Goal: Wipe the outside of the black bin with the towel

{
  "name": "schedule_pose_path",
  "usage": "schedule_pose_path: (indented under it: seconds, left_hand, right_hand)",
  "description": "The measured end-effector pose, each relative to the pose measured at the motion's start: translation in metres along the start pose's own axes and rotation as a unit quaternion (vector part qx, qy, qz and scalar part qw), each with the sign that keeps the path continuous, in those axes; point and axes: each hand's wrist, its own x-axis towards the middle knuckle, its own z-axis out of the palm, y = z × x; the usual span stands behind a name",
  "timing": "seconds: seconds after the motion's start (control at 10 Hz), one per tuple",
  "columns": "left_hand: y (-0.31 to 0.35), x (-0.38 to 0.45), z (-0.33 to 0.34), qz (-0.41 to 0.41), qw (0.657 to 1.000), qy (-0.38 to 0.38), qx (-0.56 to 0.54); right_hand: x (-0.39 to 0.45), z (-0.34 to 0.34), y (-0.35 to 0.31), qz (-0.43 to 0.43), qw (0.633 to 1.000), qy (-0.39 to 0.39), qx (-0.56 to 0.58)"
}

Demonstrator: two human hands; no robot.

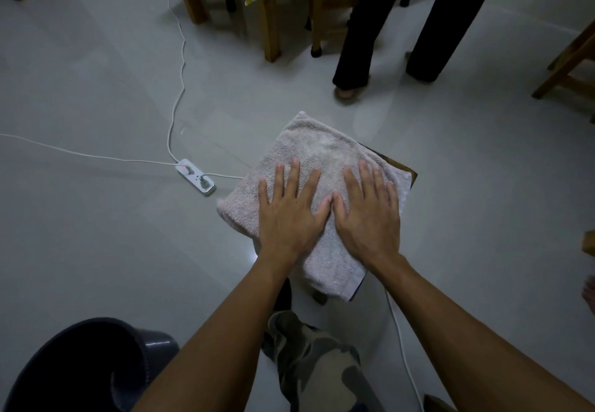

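A folded pale towel (318, 154) lies on a small wooden stool (406, 168), covering nearly all of its top. My left hand (289, 208) and my right hand (367, 212) rest flat on the towel side by side, fingers spread, thumbs touching. Neither hand grips anything. The black bin (80, 369) stands on the floor at the bottom left, beside my left forearm, its rim and dark inside facing up. Its lower part is cut off by the frame edge.
A white power strip (195, 177) with cables lies on the grey tiled floor left of the stool. Another person's legs in dark trousers (386, 31) stand behind the stool. Wooden chair legs (272, 25) fill the back. My camouflage trouser knee (309, 353) is below.
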Motion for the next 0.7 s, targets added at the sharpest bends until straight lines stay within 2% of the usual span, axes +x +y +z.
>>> schedule_pose_path:
  seconds: [0.3, 0.6, 0.7]
  left_hand:
    - [-0.001, 0.000, -0.001, 0.004, 1.000, -0.018, 0.000]
    - [0.006, -0.016, -0.042, -0.052, 0.995, -0.081, 0.010]
    - [-0.009, -0.037, -0.070, -0.097, 0.992, -0.079, 0.032]
  right_hand:
    - [0.000, 0.001, -0.001, -0.006, 1.000, -0.005, -0.007]
    - [0.005, -0.031, -0.023, -0.001, 0.989, -0.145, -0.016]
    - [-0.007, -0.050, -0.033, -0.058, 0.986, -0.147, -0.049]
